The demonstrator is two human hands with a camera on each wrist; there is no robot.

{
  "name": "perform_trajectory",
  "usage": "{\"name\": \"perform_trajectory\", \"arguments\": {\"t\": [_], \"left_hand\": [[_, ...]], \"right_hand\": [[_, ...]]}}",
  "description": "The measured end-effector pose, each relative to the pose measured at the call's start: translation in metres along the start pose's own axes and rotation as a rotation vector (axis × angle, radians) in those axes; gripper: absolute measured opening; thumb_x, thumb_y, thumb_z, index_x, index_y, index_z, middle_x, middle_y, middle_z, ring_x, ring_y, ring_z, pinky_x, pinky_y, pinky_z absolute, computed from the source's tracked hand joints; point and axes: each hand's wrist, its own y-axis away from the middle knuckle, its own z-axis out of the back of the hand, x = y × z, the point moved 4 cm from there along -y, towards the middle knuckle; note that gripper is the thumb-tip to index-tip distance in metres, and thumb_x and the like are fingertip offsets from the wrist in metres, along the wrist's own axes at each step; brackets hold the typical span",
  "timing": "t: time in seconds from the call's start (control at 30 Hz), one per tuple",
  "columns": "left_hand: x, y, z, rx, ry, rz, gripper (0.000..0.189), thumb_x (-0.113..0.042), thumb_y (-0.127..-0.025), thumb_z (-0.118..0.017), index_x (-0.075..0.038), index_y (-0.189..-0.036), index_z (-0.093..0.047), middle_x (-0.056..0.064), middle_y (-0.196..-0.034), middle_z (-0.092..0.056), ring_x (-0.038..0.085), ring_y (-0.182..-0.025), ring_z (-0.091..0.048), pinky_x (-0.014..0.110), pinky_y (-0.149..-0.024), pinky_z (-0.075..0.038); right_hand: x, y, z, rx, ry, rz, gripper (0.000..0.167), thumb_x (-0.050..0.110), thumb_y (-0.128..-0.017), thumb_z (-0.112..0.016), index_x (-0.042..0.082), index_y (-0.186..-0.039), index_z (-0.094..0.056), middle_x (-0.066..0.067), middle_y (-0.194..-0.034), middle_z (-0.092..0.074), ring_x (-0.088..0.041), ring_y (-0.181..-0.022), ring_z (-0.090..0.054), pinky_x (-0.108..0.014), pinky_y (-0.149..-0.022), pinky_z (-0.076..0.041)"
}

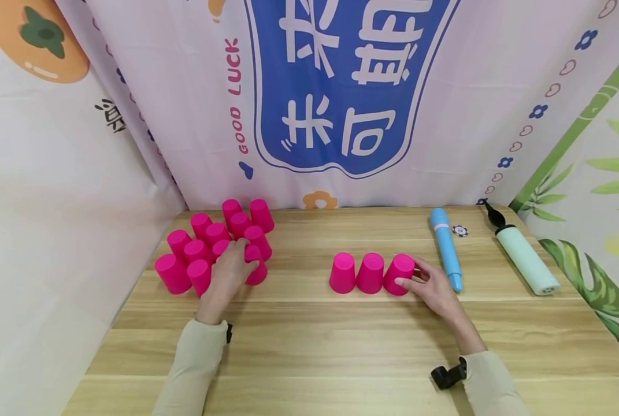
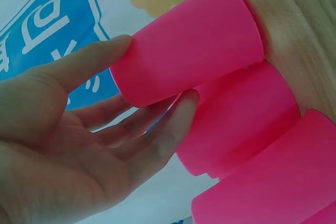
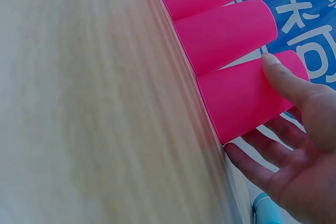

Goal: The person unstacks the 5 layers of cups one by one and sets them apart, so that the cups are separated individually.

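Note:
Many upside-down pink cups (image 1: 174, 273) stand grouped on the left of the table. My left hand (image 1: 231, 266) reaches over the group's right side and holds one pink cup (image 2: 194, 40) near its narrow top, thumb on one side and fingers on the other. More cups stand close beside it in the left wrist view. Right of centre, three pink cups stand side by side in a row, among them a left cup (image 1: 343, 274) and a middle cup (image 1: 370, 274). My right hand (image 1: 436, 292) grips the right-hand cup (image 3: 247, 95), thumb in front and fingers around its far side.
Beyond my right hand lie a light blue tube-shaped object (image 1: 447, 248), a small round chip (image 1: 460, 230) and a pale green hand pump (image 1: 526, 259) with a black nozzle. A printed cloth (image 1: 200, 144) hangs along the back edge of the wooden table (image 1: 309, 346).

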Motion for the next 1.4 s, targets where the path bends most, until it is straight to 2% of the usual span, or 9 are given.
{"name": "perform_trajectory", "arguments": {"t": [0.4,0.67,0.87,1.0,1.1,1.2,1.27,1.33,1.4], "left_hand": [[0.003,0.0,-0.001,-0.007,0.023,0.008,0.053,-0.011,-0.088,-0.067,0.007,-0.131,-0.043,0.027,-0.121,-0.049,0.043,-0.106,-0.055,0.059,-0.084,-0.048],[0.005,-0.001,-0.003,-0.058,0.025,-0.027,0.05,-0.008,-0.087,-0.067,0.008,-0.129,-0.045,0.028,-0.118,-0.05,0.042,-0.104,-0.055,0.057,-0.084,-0.048],[0.003,-0.003,-0.007,-0.088,0.045,-0.039,0.051,-0.006,-0.087,-0.067,0.007,-0.131,-0.045,0.028,-0.123,-0.047,0.043,-0.107,-0.054,0.058,-0.086,-0.048],[0.002,-0.005,-0.008,-0.124,0.039,-0.064,0.05,-0.005,-0.086,-0.068,0.006,-0.13,-0.046,0.028,-0.122,-0.048,0.044,-0.104,-0.055,0.059,-0.083,-0.048],[0.001,-0.004,-0.008,-0.128,0.022,-0.066,0.052,-0.006,-0.086,-0.069,0.006,-0.131,-0.046,0.028,-0.122,-0.047,0.045,-0.102,-0.056,0.06,-0.08,-0.049],[-0.006,0.002,-0.002,-0.138,-0.028,-0.058,0.055,-0.009,-0.087,-0.069,0.006,-0.133,-0.043,0.028,-0.125,-0.045,0.047,-0.1,-0.056,0.061,-0.076,-0.05],[-0.016,0.01,0.005,-0.192,-0.058,-0.08,0.056,-0.01,-0.086,-0.07,0.005,-0.133,-0.043,0.028,-0.126,-0.045,0.047,-0.097,-0.057,0.061,-0.071,-0.051],[-0.033,0.018,0.012,-0.271,-0.06,-0.151,0.055,-0.009,-0.084,-0.072,0.005,-0.131,-0.046,0.027,-0.124,-0.048,0.047,-0.094,-0.058,0.059,-0.069,-0.052],[-0.053,0.024,0.011,-0.33,-0.014,-0.275,0.052,-0.003,-0.081,-0.073,0.005,-0.127,-0.05,0.026,-0.12,-0.052,0.045,-0.093,-0.059,0.056,-0.071,-0.053]], "right_hand": [[-0.001,-0.001,0.0,0.004,-0.001,-0.016,0.066,0.037,-0.084,-0.074,0.009,-0.139,-0.05,-0.016,-0.133,-0.055,-0.035,-0.12,-0.054,-0.046,-0.096,-0.048],[-0.001,-0.002,-0.001,0.0,-0.012,-0.015,0.066,0.032,-0.084,-0.075,0.006,-0.139,-0.049,-0.018,-0.131,-0.056,-0.035,-0.119,-0.055,-0.044,-0.096,-0.047],[0.0,-0.002,0.0,0.001,-0.01,-0.014,0.066,0.034,-0.084,-0.074,0.008,-0.139,-0.049,-0.016,-0.132,-0.055,-0.034,-0.121,-0.053,-0.046,-0.097,-0.047],[0.0,-0.002,0.001,0.001,-0.009,-0.014,0.065,0.036,-0.085,-0.073,0.01,-0.14,-0.049,-0.015,-0.134,-0.054,-0.035,-0.122,-0.052,-0.048,-0.097,-0.046],[0.0,-0.001,0.0,-0.001,-0.018,-0.008,0.064,0.034,-0.085,-0.073,0.01,-0.139,-0.049,-0.015,-0.134,-0.054,-0.035,-0.122,-0.052,-0.049,-0.097,-0.046],[0.0,-0.001,0.0,0.006,-0.033,-0.008,0.064,0.033,-0.085,-0.074,0.01,-0.139,-0.049,-0.016,-0.133,-0.055,-0.036,-0.122,-0.052,-0.049,-0.098,-0.046],[0.0,-0.001,0.0,0.01,-0.037,-0.014,0.066,0.033,-0.084,-0.074,0.009,-0.14,-0.049,-0.017,-0.133,-0.055,-0.036,-0.122,-0.052,-0.047,-0.098,-0.046],[0.0,-0.001,0.001,0.011,-0.042,-0.027,0.068,0.034,-0.084,-0.075,0.008,-0.14,-0.048,-0.018,-0.133,-0.055,-0.036,-0.122,-0.052,-0.042,-0.095,-0.049],[-0.001,-0.002,0.002,0.004,-0.039,-0.039,0.069,0.035,-0.083,-0.075,0.007,-0.14,-0.048,-0.018,-0.133,-0.055,-0.035,-0.122,-0.053,-0.033,-0.091,-0.051]]}}
